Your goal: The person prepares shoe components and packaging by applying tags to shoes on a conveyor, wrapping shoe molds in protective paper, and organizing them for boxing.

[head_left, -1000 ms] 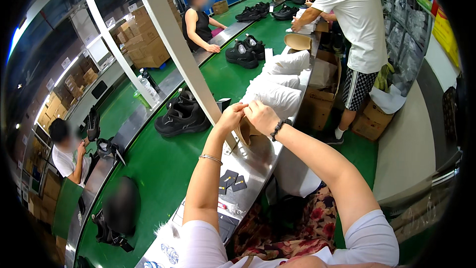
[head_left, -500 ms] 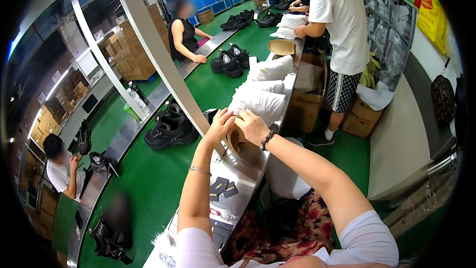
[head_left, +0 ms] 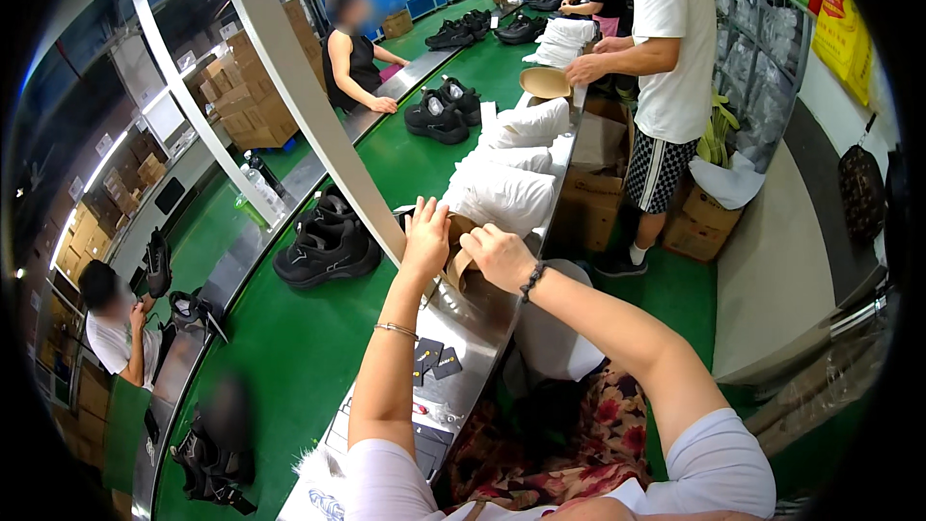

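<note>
Gripping a brown cardboard piece [head_left: 461,253], left hand [head_left: 425,236] and right hand [head_left: 497,257] have it half-shaped; black shoes [head_left: 326,246] wait unpacked alongside.

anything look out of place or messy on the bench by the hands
Nothing stands out. Both hands hold a brown cardboard piece at the steel bench; small dark tags lie loosely together, and the black shoes sit upright on the green belt.

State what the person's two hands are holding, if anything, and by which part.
Both the left hand and right hand grip a brown cardboard piece, apparently folded, by its upper edges; the exact finger placement cannot be told.
</note>
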`<state>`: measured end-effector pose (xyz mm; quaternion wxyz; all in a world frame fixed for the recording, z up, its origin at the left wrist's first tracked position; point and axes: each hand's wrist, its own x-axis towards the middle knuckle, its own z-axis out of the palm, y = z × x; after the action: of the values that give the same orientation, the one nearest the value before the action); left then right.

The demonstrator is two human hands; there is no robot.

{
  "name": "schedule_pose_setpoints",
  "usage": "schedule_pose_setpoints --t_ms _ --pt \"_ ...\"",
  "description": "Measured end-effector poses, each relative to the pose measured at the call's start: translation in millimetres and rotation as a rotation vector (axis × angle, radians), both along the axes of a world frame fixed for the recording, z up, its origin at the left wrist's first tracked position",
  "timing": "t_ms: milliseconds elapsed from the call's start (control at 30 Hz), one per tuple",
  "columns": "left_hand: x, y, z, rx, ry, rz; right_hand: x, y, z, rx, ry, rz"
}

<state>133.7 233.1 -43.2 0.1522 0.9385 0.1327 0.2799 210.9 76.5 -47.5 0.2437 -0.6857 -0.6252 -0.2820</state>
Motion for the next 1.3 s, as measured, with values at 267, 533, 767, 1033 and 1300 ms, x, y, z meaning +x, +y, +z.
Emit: schedule_pose_setpoints --t_ms 267,533,767,1033,1300 --pt "-24.1 -23.2 35.6 -0.053 -0.267 -0.085 17.5 -79.8 80.7 0.258 0.384 0.136" --pt "-46.6 -178.9 39.5 -1.700 0.169 -0.422 19.9 -133.4 70.8 -0.056 1.414 0.787" --pt "-85.2 -219.0 -72.4 -2.032 -0.103 -0.128 35.1 -167.9 -41.7 0.100 1.547 0.213" --pt "-113.1 -221.5 -135.1 -2.029 -0.139 0.149 22.2 -116.4 -255.8 -0.089 0.674 -0.061" --pt "-114.5 -217.6 -168.5 -2.140 -0.049 0.356 19.2 -126.2 -310.8 -0.509 0.391 -0.474"
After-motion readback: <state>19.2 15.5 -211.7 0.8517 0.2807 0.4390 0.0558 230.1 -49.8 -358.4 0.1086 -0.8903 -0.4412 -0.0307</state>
